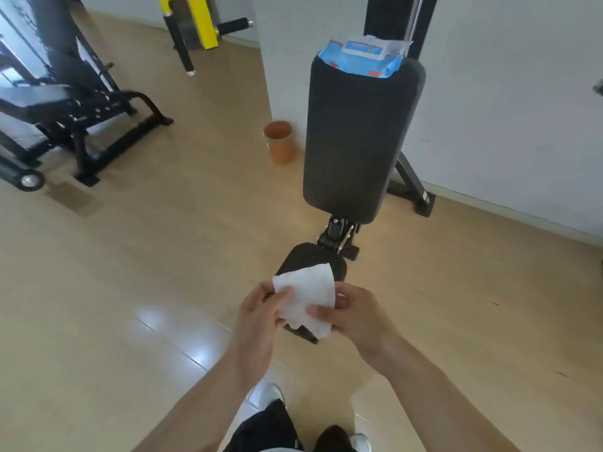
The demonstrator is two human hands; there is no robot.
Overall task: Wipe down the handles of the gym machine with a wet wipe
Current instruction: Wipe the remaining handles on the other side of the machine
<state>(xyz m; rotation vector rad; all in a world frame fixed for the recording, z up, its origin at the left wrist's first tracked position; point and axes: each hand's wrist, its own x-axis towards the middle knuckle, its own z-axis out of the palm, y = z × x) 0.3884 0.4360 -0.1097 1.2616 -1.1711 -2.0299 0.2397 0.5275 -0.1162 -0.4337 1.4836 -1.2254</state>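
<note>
A white wet wipe is held between both hands in front of me, above the small black seat pad. My left hand pinches its left edge and my right hand pinches its lower right part. A blue pack of wipes lies on top of the black backrest pad. Black foam-covered handles stick out from a yellow machine at the far back, well away from my hands.
An orange bin stands on the wooden floor left of the backrest. A black bench machine fills the left side. A white wall runs along the right, with the bench's rear leg near it. My shoes show at the bottom.
</note>
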